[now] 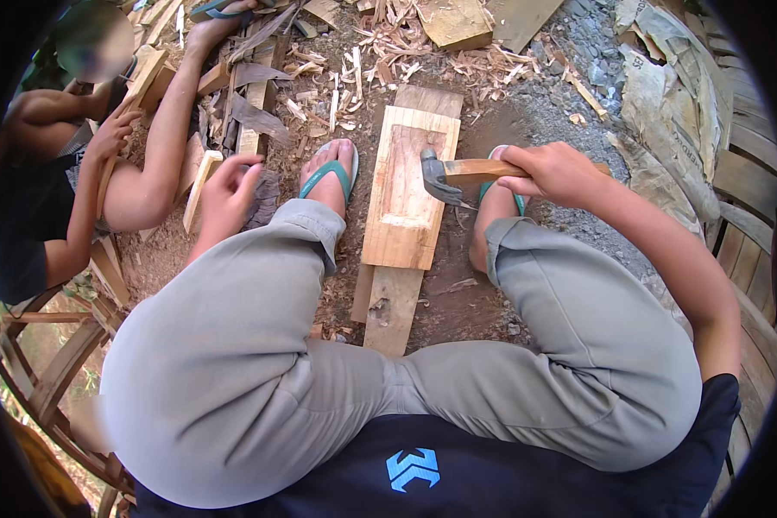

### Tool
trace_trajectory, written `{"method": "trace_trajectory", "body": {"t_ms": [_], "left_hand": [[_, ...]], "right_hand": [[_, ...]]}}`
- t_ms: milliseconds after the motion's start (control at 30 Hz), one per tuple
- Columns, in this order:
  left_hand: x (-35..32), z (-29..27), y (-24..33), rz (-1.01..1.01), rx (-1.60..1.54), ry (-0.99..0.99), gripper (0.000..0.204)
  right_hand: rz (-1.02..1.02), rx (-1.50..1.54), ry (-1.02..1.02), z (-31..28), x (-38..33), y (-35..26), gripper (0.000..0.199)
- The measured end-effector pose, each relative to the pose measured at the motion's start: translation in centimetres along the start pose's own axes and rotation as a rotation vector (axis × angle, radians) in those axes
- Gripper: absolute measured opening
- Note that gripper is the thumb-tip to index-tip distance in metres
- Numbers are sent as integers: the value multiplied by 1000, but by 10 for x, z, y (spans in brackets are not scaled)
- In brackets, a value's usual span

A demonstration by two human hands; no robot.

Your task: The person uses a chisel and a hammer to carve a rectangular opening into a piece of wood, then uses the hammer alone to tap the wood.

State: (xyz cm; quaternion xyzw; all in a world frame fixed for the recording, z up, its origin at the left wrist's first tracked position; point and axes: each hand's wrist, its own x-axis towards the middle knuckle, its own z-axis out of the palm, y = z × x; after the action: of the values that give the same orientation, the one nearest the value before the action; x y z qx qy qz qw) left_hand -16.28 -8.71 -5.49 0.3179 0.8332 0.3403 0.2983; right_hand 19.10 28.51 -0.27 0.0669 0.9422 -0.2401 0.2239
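My right hand (554, 173) is wrapped round the wooden handle of a claw hammer (479, 172). The hammer's dark metal head hangs over the right edge of a pale wooden block (399, 246). A shallow rectangular hollow is cut into the block's upper face, with rough chipped edges. Beneath it lies a longer, weathered plank (390, 312), running away from me between my sandalled feet. My left hand (224, 200) is raised beyond my left knee, away from the block. Its fingers are loosely bent and apart, with nothing visible in them.
Another person (78, 164) sits at the left, a hand on a length of wood. Shavings (388, 43) and offcuts litter the ground ahead. Grey gravel (570, 104) and torn sacking (665, 112) lie at the right, beside curved wooden slats (748, 186). A wooden frame (60, 371) stands at lower left.
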Motion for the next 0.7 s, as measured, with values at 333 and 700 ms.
{"method": "trace_trajectory", "body": {"t_ms": [333, 700], "left_hand": [[64, 136, 59, 235, 420, -715, 89], [100, 165, 63, 187, 59, -441, 61]], "right_hand": [[12, -159, 107, 21, 23, 16, 41], [286, -91, 307, 26, 19, 6, 45]]}}
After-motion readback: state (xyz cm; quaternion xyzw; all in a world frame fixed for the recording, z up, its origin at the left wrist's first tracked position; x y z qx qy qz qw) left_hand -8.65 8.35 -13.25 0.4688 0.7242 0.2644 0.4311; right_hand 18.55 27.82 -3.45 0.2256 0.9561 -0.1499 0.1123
